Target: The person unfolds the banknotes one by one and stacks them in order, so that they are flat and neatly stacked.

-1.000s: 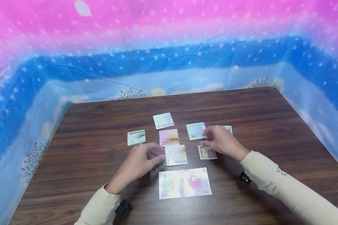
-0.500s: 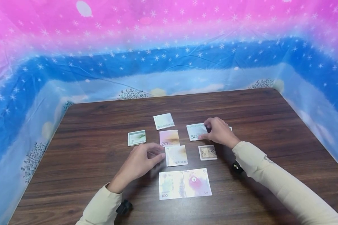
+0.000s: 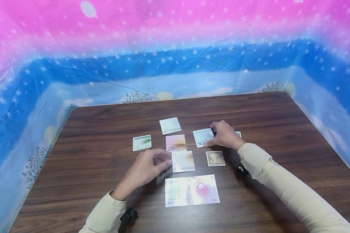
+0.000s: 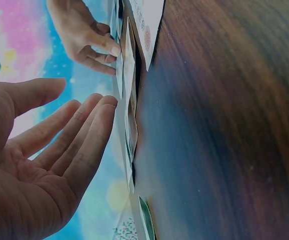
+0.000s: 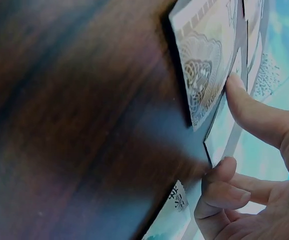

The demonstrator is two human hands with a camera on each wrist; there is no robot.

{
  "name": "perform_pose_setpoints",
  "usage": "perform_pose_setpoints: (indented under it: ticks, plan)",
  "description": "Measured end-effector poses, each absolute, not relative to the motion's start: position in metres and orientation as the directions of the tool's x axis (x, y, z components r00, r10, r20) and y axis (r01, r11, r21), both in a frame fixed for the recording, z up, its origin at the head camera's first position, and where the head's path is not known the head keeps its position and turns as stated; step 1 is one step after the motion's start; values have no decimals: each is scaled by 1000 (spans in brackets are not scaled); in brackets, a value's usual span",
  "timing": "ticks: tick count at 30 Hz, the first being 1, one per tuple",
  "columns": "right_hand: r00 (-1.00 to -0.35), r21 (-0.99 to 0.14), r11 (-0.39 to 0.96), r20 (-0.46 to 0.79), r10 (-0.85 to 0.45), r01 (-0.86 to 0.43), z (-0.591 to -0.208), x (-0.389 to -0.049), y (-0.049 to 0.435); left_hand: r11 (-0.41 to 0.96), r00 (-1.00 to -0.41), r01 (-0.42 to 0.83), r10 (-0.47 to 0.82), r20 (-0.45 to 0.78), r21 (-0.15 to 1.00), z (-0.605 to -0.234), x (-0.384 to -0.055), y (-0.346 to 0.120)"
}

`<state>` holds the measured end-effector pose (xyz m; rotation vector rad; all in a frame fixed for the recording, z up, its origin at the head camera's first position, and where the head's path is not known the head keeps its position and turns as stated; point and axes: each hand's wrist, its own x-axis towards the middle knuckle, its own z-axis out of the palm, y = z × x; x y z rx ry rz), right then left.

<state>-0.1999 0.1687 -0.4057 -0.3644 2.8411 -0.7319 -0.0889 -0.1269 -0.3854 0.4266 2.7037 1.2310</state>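
In the head view my right hand holds the folded 50 banknote by its right end, thumb at the near edge and fingers at the far edge. The right wrist view shows its fingers curled beside that note. My left hand hovers with relaxed fingers at the left of a folded banknote; in the left wrist view nothing lies between its thumb and fingers. Just behind that note is a folded 20 note. A small brown folded note lies below the right hand.
An opened-out 100 note with a centre crease lies nearest the body. A green folded note is at the left, a pale one at the back. Another note is mostly hidden behind the right hand. A patterned cloth borders the wooden table.
My right hand has moved left and slightly away from above the brown note to the 50 note, which has turned slightly. My left hand has stayed in place.
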Motion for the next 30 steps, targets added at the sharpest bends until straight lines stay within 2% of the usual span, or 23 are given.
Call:
perform_pose_setpoints:
  ticks: [13, 21, 30]
  plan:
    - [-967, -583, 803, -111, -227, -122, -406, -199, 169, 616, -949, 207, 315, 4, 760, -386, -89, -126]
    - [-982, -635, 761, -16, -186, -134, -403, -197, 167, 609, -953, 199, 304, 6, 768, -385, -89, -125]
    - [-981, -718, 683, -2, -192, -132, -387, -189, 169, 596, -964, 177, 264, 17, 783, -385, -90, -122]
